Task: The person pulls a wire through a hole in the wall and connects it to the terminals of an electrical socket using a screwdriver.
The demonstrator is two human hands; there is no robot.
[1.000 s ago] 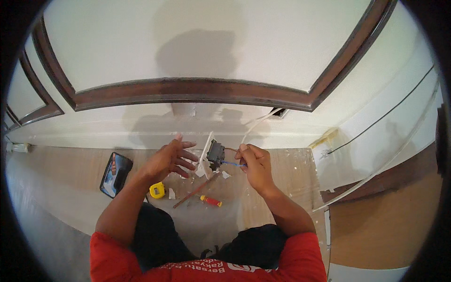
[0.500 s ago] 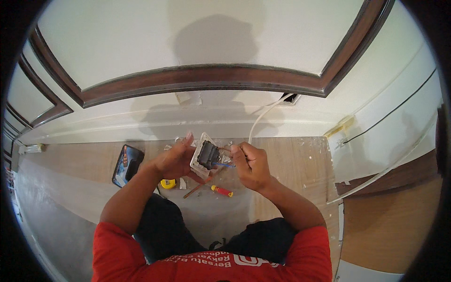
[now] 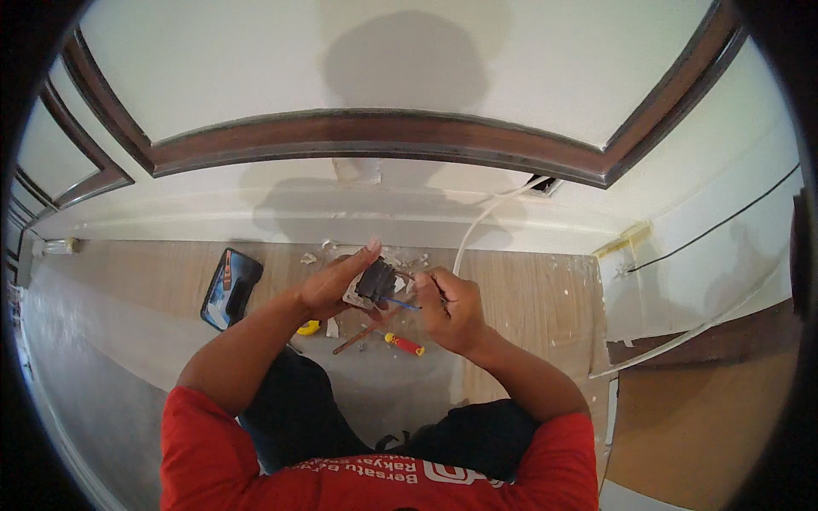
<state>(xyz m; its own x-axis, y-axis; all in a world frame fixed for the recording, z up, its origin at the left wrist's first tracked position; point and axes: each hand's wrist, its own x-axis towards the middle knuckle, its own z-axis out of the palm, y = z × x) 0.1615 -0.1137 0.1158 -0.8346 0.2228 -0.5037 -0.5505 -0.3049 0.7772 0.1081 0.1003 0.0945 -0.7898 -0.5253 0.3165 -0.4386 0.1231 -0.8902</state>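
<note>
My left hand (image 3: 331, 288) is closed around an electrical socket (image 3: 376, 278) with a white plate and a black back, its thumb along the far edge. The black back faces up, tilted toward my right hand (image 3: 452, 311). That hand's fingers are pinched on the wires just right of the socket. A blue wire (image 3: 404, 304) and a brownish one run between the socket and those fingers. From an opening in the wall (image 3: 543, 184), a white cable (image 3: 477, 225) curves down to my right hand. My fingers hide where the wires meet the cable.
On the floor below the socket lie a red-and-yellow screwdriver (image 3: 404, 344), a thin brown strip (image 3: 351, 341) and a partly hidden yellow tape measure (image 3: 309, 327). A black case (image 3: 231, 289) lies left of my left forearm. White debris (image 3: 308, 258) is scattered near the wall.
My left hand has turned the socket, so less of its white plate shows and the thumb reaches along its far side. My right hand stays on the wires. The whole view has shifted slightly.
</note>
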